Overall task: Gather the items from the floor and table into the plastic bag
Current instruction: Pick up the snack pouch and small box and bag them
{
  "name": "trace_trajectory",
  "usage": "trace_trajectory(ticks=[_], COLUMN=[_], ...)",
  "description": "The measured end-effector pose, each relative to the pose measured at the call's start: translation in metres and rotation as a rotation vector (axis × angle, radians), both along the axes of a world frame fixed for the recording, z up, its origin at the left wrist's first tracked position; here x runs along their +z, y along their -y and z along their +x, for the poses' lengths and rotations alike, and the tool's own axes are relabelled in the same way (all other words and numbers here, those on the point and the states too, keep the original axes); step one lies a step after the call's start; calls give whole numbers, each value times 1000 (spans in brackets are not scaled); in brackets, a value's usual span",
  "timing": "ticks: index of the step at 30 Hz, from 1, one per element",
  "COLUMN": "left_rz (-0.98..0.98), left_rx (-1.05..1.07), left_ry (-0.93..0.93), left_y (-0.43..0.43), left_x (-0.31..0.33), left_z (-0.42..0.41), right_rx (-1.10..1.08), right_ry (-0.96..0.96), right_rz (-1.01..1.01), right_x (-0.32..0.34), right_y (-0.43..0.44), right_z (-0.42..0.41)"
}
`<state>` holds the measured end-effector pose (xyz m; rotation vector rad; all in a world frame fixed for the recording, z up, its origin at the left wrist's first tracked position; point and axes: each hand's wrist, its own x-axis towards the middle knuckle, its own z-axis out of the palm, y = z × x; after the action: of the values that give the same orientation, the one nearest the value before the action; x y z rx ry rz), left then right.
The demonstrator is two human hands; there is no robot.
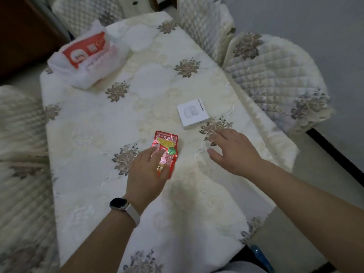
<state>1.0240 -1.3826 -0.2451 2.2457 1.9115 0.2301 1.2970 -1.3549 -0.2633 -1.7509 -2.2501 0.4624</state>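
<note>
A red snack packet (167, 143) lies flat on the cream flowered tablecloth (94, 134) near the table's middle. My left hand (146, 171), with a watch on the wrist, rests its straight fingers on the packet's lower half. A small white box (192, 113) sits a little further back and to the right. Just short of that box, my right hand (234, 151) hovers with fingers spread and holds nothing. The white plastic bag (86, 58) with a red print lies crumpled at the table's far left corner.
Quilted chair covers surround the table: one at the left (21, 154), two at the right back (275, 75). A dark wooden cabinet (23, 32) stands at the far left. A blue object (260, 257) shows on the floor near the table's near right corner.
</note>
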Motion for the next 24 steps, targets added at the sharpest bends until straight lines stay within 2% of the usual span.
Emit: trace_trajectory(ticks=[5, 15, 19, 24], left_rz=[-48, -320, -345, -303], left_rx=[172, 364, 438, 495], left_ry=[-6, 64, 73, 80], left_y=[-13, -54, -53, -53], left_x=[-10, -72, -81, -83], left_z=[4, -19, -14, -6], right_rx=[21, 198, 311, 383], right_ry=[-39, 126, 189, 271], right_rz=[-49, -165, -308, -347], right_x=[-12, -45, -54, -58], right_y=[-66, -189, -222, -229], right_z=[1, -20, -20, -27])
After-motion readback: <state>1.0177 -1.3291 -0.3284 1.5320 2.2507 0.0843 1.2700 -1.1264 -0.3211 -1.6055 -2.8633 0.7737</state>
